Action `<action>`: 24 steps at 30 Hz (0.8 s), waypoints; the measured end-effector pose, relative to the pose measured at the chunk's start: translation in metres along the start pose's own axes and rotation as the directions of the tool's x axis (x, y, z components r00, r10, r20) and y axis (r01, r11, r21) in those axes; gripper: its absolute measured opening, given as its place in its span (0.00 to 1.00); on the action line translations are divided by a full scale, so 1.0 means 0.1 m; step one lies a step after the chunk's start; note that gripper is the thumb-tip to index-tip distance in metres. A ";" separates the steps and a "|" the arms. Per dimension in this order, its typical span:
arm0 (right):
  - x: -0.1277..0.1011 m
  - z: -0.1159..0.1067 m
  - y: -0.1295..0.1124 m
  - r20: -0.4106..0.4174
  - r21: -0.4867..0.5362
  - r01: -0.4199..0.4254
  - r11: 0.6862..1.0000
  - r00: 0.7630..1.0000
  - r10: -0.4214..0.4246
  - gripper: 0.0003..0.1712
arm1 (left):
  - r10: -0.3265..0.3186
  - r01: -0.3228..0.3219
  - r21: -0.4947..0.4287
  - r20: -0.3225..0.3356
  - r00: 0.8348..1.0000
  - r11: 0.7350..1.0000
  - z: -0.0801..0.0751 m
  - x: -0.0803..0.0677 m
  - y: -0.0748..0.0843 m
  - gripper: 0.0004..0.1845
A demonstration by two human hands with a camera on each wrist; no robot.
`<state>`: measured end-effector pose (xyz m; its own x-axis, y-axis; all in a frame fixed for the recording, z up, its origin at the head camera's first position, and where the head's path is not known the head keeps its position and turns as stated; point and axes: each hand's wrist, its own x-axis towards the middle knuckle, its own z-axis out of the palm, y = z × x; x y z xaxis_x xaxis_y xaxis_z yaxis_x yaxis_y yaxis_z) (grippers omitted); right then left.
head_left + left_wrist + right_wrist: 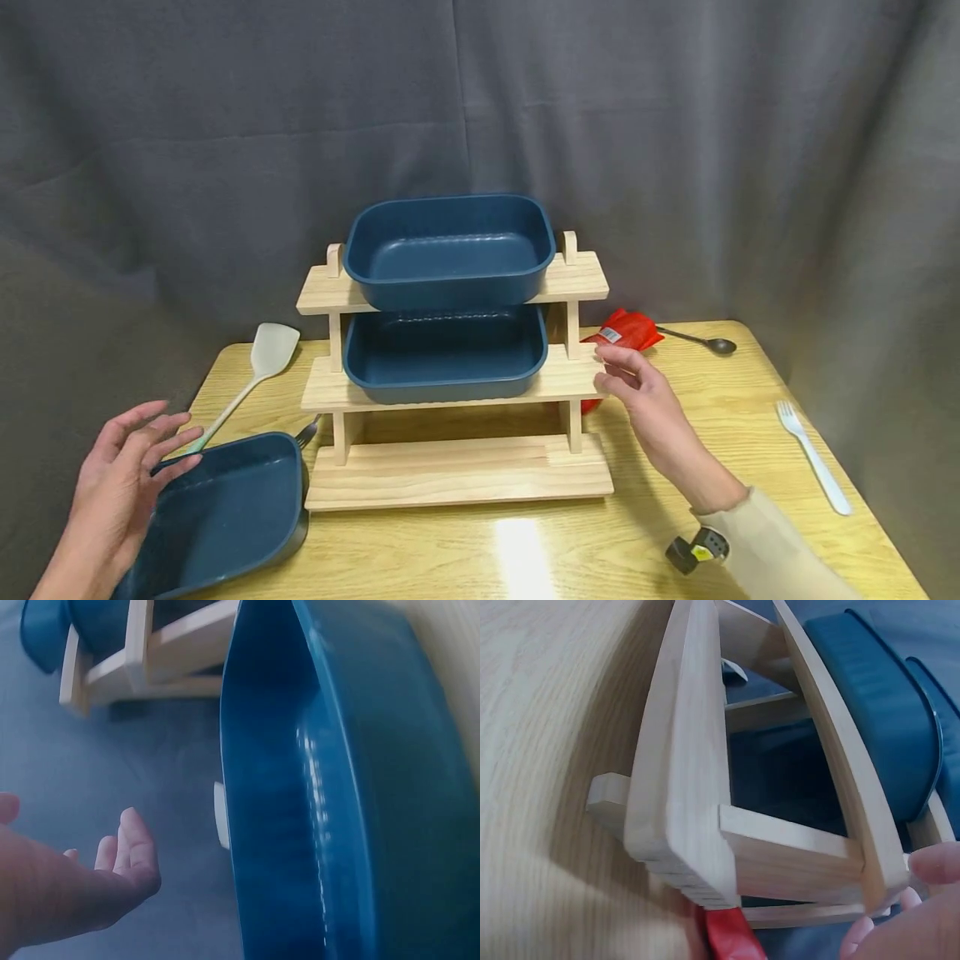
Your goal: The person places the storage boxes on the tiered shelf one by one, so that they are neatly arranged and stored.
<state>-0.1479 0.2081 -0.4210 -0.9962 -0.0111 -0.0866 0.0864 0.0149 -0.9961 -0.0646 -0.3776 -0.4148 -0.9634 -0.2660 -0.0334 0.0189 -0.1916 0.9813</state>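
Packet (624, 331) label unreadable, hand (643, 395) beside rack (457, 383)

Hidden and cut-off parts

The wooden rack (457, 467) is hiding most of the red packet (626, 330) and a fork (306, 432) behind it; the frame's bottom edge is cropping the blue tray (225, 521) on the surface (525, 550).

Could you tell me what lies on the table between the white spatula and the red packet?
The wooden rack stands between the white spatula and the red packet, with blue dishes on its upper two shelves. The head view shows it.
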 end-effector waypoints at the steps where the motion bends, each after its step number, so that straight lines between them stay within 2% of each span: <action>1: 0.01 -0.01 0.02 0.009 0.012 0.001 1.000 1.000 -0.001 0.26 | -0.004 0.004 -0.001 -0.020 1.000 1.000 -0.04 -0.01 0.01 0.16; 5: 0.02 -0.06 0.08 0.045 0.071 -0.004 0.997 0.999 0.001 0.28 | -0.019 0.019 -0.003 -0.107 0.994 1.000 -0.20 -0.04 0.01 0.16; 10: 0.05 -0.11 0.13 0.083 0.134 -0.026 0.991 0.996 0.015 0.28 | -0.030 0.017 -0.071 -0.183 0.983 0.997 -0.38 -0.09 -0.02 0.12; 12: 0.06 -0.12 0.14 0.108 0.150 -0.032 0.988 0.994 0.016 0.26 | -0.019 0.001 -0.089 -0.199 0.980 0.996 -0.46 -0.11 -0.03 0.11; 15: 0.08 -0.13 0.14 0.139 0.173 -0.034 0.984 0.990 0.009 0.24 | -0.001 -0.015 -0.063 -0.237 0.971 0.998 -0.57 -0.13 -0.08 0.10; 19: 0.09 -0.14 0.13 0.147 0.214 -0.025 0.976 0.989 -0.007 0.24 | 0.032 -0.035 -0.008 -0.223 0.974 0.999 -0.80 -0.14 -0.22 0.10; 22: 0.09 -0.14 0.12 0.156 0.231 -0.031 0.972 0.988 -0.006 0.25 | 0.067 -0.066 0.012 -0.172 0.983 0.998 -1.05 -0.16 -0.36 0.10; 24: 0.09 -0.14 0.12 0.162 0.239 -0.039 0.970 0.987 0.000 0.25 | 0.086 -0.077 0.058 -0.175 0.981 0.995 -1.18 -0.17 -0.45 0.11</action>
<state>-0.1559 0.2223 -0.4338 -0.9811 -0.1725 -0.0872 0.1254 -0.2243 -0.9664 -0.0174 -0.4762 -0.4805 -0.8964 -0.4430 0.0186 0.0776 -0.1154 0.9903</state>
